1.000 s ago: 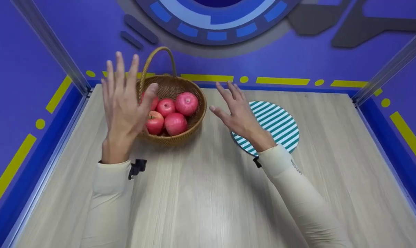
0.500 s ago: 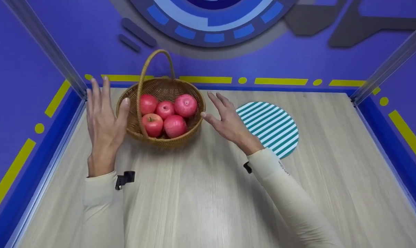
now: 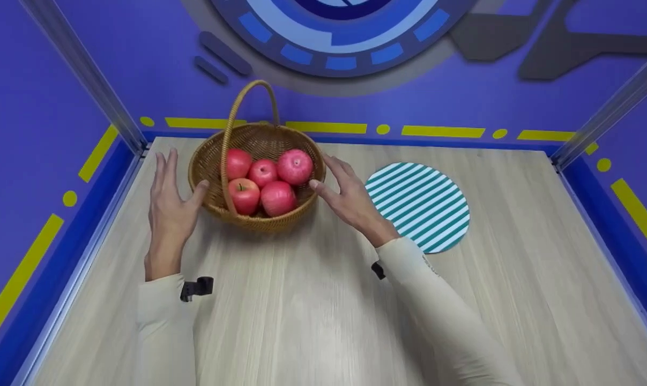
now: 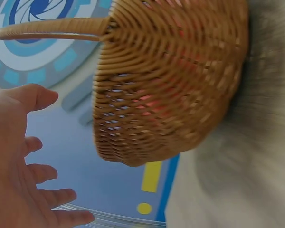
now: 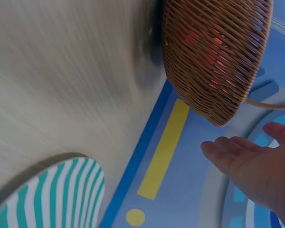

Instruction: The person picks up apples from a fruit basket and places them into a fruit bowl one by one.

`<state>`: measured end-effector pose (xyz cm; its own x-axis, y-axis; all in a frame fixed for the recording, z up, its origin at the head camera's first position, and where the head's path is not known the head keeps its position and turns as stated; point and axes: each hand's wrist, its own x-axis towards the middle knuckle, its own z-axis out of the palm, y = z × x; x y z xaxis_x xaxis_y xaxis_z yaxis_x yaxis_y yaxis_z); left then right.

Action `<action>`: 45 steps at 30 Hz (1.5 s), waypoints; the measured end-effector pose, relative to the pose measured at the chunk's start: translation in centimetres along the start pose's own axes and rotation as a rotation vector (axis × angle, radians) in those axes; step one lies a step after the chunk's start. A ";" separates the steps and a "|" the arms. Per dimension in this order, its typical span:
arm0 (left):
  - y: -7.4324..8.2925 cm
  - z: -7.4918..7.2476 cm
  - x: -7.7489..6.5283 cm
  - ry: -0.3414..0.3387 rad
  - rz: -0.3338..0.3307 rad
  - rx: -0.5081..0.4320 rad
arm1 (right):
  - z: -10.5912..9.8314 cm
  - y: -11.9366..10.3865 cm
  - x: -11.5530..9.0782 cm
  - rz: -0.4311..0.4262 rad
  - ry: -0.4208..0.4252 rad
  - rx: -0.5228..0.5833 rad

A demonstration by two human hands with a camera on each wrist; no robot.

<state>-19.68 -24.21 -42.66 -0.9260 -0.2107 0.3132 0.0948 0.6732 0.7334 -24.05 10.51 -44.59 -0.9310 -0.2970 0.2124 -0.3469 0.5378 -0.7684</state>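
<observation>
So, wicker basket (image 3: pixel 269 223) between left hand (image 3: pixel 172 212), right hand (image 3: pixel 351 199); five apples (image 3: pixel 262 172) inside.

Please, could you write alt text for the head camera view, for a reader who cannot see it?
A person's left hand and right hand flank a wicker basket holding five red apples, without gripping it, on a pale wooden table. A round green-and-white striped mat lies to the basket's right.

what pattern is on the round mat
Teal and white stripes; the round mat shows best in the head view.
</observation>
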 end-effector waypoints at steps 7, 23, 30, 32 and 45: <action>-1.5 0.7 -0.2 -0.063 -0.058 -0.017 | 1.2 0.8 0.2 0.051 -0.029 0.048; -3.4 2.4 -0.6 -0.019 -0.172 -0.223 | 3.0 2.2 0.8 0.087 -0.028 0.236; -3.7 2.8 -0.8 0.001 -0.201 -0.280 | 3.2 2.5 0.9 0.103 0.000 0.297; -3.8 2.9 -0.8 0.003 -0.212 -0.304 | 3.2 2.7 0.9 0.092 0.006 0.316; -4.0 3.4 -1.2 0.060 -0.201 -0.376 | 3.1 3.3 0.6 0.059 0.023 0.401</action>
<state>-20.23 -24.24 -47.98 -0.9180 -0.3592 0.1680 0.0516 0.3119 0.9487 -25.41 9.63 -48.86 -0.9518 -0.2549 0.1703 -0.2247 0.2019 -0.9533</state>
